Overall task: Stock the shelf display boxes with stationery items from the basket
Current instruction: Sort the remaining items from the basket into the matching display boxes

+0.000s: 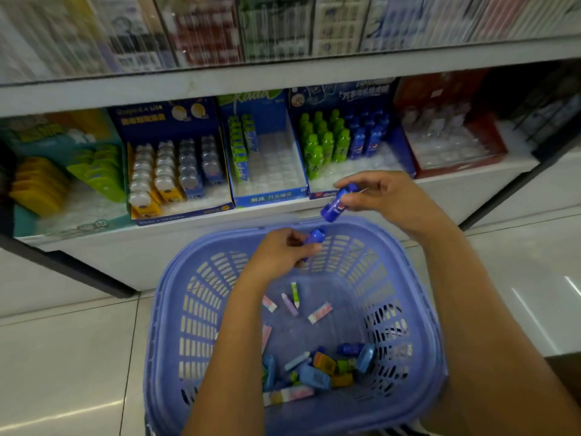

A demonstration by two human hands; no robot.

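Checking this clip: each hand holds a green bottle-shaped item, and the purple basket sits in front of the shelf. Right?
Wrong colour: the head view shows the left hand holding a blue bottle-shaped item and the right hand a second blue one; the purple basket does sit in front of the shelf.

Fairly bright, even indoor light from overhead. White glare streaks on the glossy floor tiles (63, 357), right side and lower left. Upper shelf stock (207, 33) heavily motion-blurred, display boxes (267, 146) softly smeared. Basket (195, 309) sharper, its far-right wall blurred. Shadows soft and faint. Wide-angle bending: shelf edges curve toward the frame edges.
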